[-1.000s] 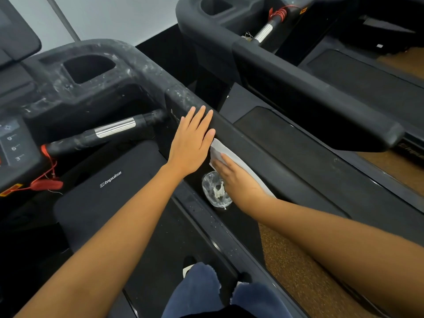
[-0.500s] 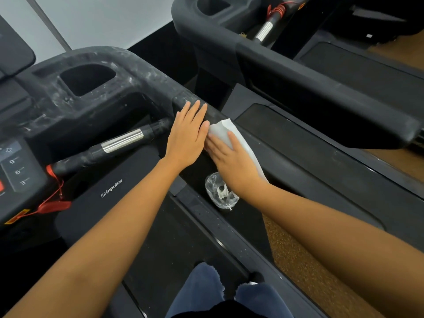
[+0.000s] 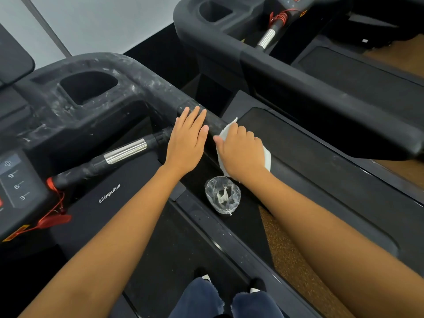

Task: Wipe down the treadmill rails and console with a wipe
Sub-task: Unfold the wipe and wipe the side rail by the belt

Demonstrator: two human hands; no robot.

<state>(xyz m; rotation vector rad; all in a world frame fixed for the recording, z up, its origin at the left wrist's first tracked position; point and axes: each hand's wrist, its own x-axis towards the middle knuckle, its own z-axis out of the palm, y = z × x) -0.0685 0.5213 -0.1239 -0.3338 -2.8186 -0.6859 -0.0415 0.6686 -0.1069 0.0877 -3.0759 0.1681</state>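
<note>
- since half a second ago, the right hand point(image 3: 241, 152) has climbed from the inner face of the rail point(image 3: 213, 121) onto its top edge; its fingers, straight back then, now curl over the wipe point(image 3: 267, 158) and clamp it against the rail.
- the left hand point(image 3: 187, 143) has stayed where it was, flat on the same rail, and the two hands sit just beside each other, almost touching.
- the wipe is thin, white and creased, with one corner poking out above the right knuckles and a fold showing past the wrist.
- the rail is a thick, rounded black bar with a matte skin, mottled with whitish smears that carry on up around the cup pocket point(image 3: 88, 87).
- a slim black handle point(image 3: 125, 150) with a shiny ribbed metal sleeve runs from below the left hand toward the console point(image 3: 18, 180), a flat panel of grey number keys.
- a red cord point(image 3: 57, 203) hangs at the handle's end.
- below the right wrist lies a crumpled clear plastic wrapper point(image 3: 222, 195), glossy and rounded, with a white scrap inside.
- left hand: fingers straight, close together, palm down, forearm reaching in from the lower left.
- right hand: knuckles raised, thumb toward the left hand, forearm coming in from the lower right.
</note>
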